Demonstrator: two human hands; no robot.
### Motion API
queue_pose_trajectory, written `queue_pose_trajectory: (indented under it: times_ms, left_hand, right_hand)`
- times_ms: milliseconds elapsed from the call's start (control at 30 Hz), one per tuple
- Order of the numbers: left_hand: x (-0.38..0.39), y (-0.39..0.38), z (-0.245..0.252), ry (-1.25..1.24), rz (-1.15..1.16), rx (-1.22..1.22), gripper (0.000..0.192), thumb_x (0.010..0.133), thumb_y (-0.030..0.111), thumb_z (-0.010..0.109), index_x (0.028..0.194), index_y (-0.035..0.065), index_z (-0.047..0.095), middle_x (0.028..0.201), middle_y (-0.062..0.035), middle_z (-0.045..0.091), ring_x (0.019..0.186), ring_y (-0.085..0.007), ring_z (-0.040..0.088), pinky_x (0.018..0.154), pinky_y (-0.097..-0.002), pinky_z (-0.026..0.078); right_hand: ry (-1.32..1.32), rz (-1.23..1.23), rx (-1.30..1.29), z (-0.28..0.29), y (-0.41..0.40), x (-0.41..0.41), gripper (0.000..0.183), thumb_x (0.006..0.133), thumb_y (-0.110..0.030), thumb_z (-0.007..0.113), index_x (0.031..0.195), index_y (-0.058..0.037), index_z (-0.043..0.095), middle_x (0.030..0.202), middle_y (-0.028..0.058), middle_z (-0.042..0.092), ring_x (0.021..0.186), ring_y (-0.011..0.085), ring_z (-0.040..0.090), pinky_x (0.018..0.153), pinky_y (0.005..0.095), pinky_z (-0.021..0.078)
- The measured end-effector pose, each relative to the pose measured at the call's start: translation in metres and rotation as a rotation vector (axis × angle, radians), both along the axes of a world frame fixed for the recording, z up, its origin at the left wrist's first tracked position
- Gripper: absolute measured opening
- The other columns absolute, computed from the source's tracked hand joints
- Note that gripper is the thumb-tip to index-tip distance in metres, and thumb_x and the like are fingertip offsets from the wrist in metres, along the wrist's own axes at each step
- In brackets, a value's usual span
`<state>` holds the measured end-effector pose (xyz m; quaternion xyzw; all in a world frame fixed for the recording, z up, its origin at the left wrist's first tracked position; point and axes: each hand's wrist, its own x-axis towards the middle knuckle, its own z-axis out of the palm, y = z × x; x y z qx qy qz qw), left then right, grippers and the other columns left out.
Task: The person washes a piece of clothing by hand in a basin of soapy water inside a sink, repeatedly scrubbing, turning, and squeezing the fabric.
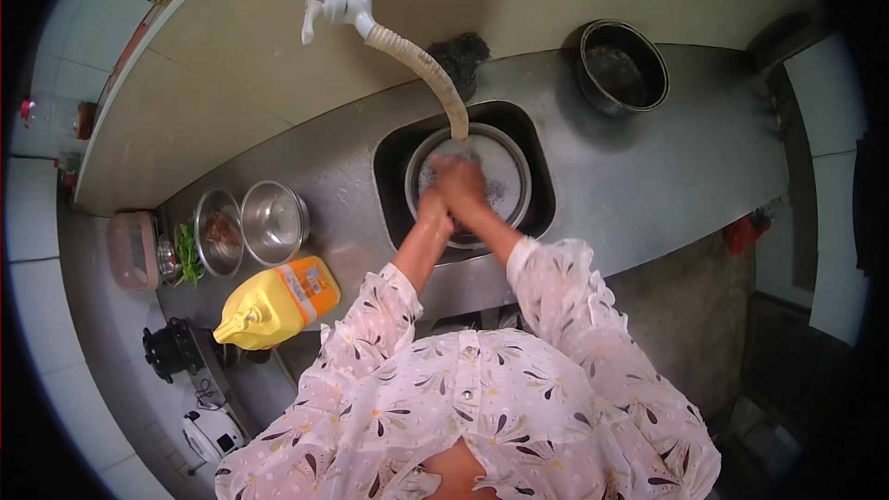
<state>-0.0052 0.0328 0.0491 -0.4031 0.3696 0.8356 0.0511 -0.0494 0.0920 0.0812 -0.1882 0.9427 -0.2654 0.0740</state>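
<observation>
My right hand (pixel 460 184) lies over my left hand (pixel 433 205), the two pressed together above a round metal basin (pixel 525 184). Both look wet and the right is blurred, so whether either holds anything is hidden. Foamy, greyish water (pixel 501 160) fills the basin, which sits inside a dark sink (pixel 544 205). Just beyond my fingers ends a ribbed beige hose (pixel 434 73), fixed to a white plastic tap (pixel 355 12).
On the steel counter (pixel 687 153), a dark pot (pixel 623 69) stands right. Left are a yellow pump bottle (pixel 278 302), metal bowls (pixel 274 222), one with brownish food (pixel 222 228), and green leaves (pixel 186 253). A black mesh clump (pixel 460 59) rests behind the sink.
</observation>
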Motion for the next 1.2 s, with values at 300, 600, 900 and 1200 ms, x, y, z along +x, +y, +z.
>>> queue_pose_trajectory:
  times_ms: [300, 600, 900, 1200]
  left_hand:
    - [0.010, 0.003, 0.016, -0.109, 0.019, -0.022, 0.026, 0.090, 0.025, 0.053, 0.101, 0.0026, 0.062, 0.088, -0.0100, 0.064, 0.081, -0.0226, 0.063, 0.069, -0.0387, 0.050]
    - [0.001, 0.017, -0.001, -0.133, -0.043, 0.016, 0.030, 0.088, 0.023, 0.058, 0.106, -0.0007, 0.059, 0.092, -0.0101, 0.063, 0.079, -0.0229, 0.062, 0.066, -0.0364, 0.052]
    - [0.008, -0.004, -0.006, 0.005, 0.021, 0.176, 0.027, 0.089, 0.022, 0.055, 0.104, 0.0002, 0.059, 0.093, -0.0113, 0.064, 0.078, -0.0228, 0.064, 0.063, -0.0357, 0.052]
    - [0.003, 0.009, 0.008, -0.161, -0.142, 0.065, 0.024, 0.091, 0.024, 0.054, 0.100, 0.0031, 0.061, 0.087, -0.0090, 0.065, 0.075, -0.0225, 0.065, 0.062, -0.0357, 0.051]
  right_hand:
    - [-0.133, 0.171, -0.095, 0.038, -0.020, 0.040, 0.036, 0.092, -0.033, 0.047, 0.081, -0.0073, 0.069, 0.082, 0.0175, 0.067, 0.080, 0.0343, 0.066, 0.076, 0.0524, 0.0470]
    - [-0.027, -0.243, -0.287, -0.031, 0.018, -0.021, 0.030, 0.091, -0.028, 0.051, 0.080, -0.0041, 0.066, 0.080, 0.0177, 0.066, 0.080, 0.0352, 0.065, 0.069, 0.0462, 0.0501]
    - [0.061, -0.284, -0.331, -0.014, -0.009, 0.009, 0.036, 0.091, -0.030, 0.052, 0.068, -0.0049, 0.062, 0.072, 0.0199, 0.062, 0.070, 0.0383, 0.062, 0.065, 0.0498, 0.0476]
    - [0.120, -0.087, -0.174, -0.040, -0.001, 0.000, 0.033, 0.094, -0.031, 0.044, 0.085, -0.0081, 0.066, 0.088, 0.0153, 0.067, 0.081, 0.0380, 0.063, 0.074, 0.0506, 0.0481]
